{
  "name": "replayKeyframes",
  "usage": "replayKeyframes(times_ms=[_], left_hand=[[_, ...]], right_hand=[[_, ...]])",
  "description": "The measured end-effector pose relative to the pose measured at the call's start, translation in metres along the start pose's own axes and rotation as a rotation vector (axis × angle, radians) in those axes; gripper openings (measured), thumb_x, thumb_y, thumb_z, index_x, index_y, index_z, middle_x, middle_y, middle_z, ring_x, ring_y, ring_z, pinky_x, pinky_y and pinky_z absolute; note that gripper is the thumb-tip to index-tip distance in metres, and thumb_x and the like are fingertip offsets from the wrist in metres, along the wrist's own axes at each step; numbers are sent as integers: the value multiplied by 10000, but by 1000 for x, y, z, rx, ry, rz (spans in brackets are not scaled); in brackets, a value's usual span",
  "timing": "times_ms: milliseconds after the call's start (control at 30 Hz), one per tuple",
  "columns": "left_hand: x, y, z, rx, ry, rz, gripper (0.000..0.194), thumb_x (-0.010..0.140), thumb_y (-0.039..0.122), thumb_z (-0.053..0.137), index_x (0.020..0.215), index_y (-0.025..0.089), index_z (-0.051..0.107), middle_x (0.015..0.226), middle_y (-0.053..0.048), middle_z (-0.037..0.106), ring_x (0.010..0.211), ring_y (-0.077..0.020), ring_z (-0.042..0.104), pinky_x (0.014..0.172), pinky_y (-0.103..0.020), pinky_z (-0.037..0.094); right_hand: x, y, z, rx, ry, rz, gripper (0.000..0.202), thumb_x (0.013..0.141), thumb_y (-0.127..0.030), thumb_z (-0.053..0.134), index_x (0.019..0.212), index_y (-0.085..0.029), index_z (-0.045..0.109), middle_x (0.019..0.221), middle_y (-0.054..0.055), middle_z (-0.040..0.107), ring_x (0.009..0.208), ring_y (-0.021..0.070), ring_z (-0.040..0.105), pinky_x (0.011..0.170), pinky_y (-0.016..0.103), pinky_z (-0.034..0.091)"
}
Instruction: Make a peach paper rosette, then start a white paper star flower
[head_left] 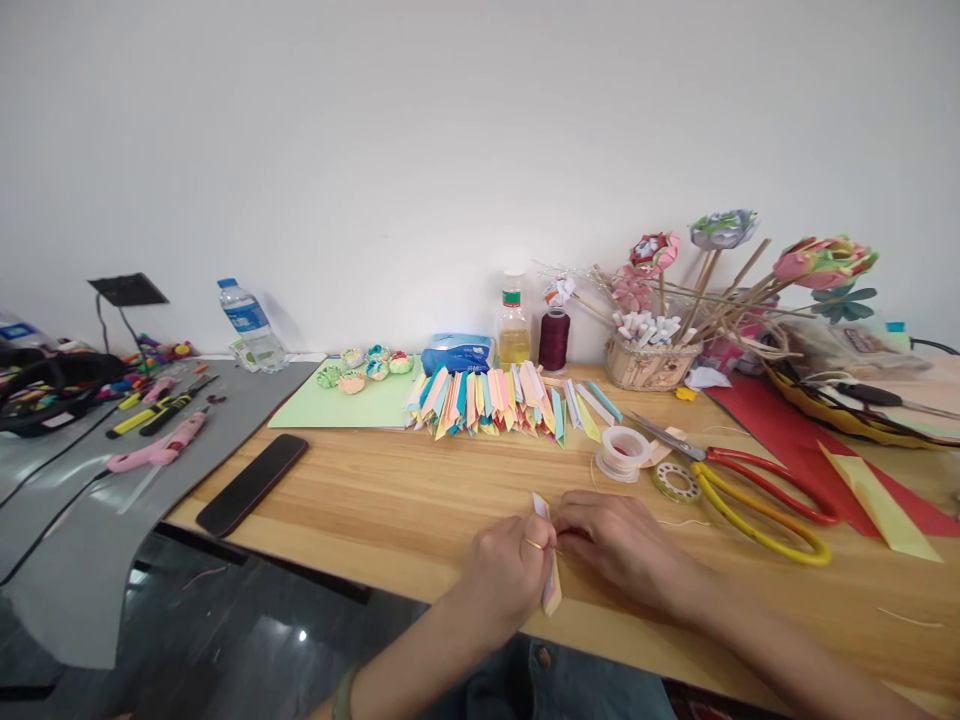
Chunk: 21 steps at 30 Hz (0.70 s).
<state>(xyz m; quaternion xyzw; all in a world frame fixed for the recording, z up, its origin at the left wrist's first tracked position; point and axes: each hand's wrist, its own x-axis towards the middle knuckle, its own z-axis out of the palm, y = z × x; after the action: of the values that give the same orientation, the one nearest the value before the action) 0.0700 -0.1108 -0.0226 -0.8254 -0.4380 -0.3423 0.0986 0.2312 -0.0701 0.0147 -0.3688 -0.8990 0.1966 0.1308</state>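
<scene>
My left hand [504, 568] is closed around a narrow folded paper strip [553, 592], pale yellow and lilac, just above the table's front edge. The strip's two ends stick out above and below my fingers. Against its right side my right hand [619, 540] is pinched, fingertips touching the middle of the strip. Whatever lies between those fingertips is hidden. Just beyond my right hand are a spool of white thread [624, 455], a clear ring-shaped bobbin [676, 482] and large scissors [765, 500] with red and yellow handles.
Behind lies a row of folded paper pieces [484, 402], beside small paper flowers [351, 381] on green paper [300, 403]. A maroon thread cone [553, 342], an oil bottle [514, 325] and a flower basket [651, 367] line the wall. Leftward are a phone [253, 484] and pink glue gun [161, 445].
</scene>
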Motion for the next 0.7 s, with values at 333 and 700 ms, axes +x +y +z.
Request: replayKeyframes(times_ms=[333, 700], left_hand=[[-3, 0, -19, 30, -11, 166, 230, 813, 65, 301, 664, 176, 436, 541, 17, 541, 465, -96, 480, 444, -205, 370], [-7, -4, -13, -36, -106, 123, 238, 850, 109, 290, 693, 167, 459, 597, 6, 552, 530, -104, 501, 479, -212, 390]], right_hand=[[3, -10, 12, 5, 0, 49, 132, 740, -136, 518, 745, -197, 635, 741, 9, 647, 667, 142, 574, 584, 219, 366], [6, -8, 4, -35, 24, 97, 126, 660, -78, 479, 641, -163, 569, 633, 28, 588, 560, 136, 498, 519, 236, 300]])
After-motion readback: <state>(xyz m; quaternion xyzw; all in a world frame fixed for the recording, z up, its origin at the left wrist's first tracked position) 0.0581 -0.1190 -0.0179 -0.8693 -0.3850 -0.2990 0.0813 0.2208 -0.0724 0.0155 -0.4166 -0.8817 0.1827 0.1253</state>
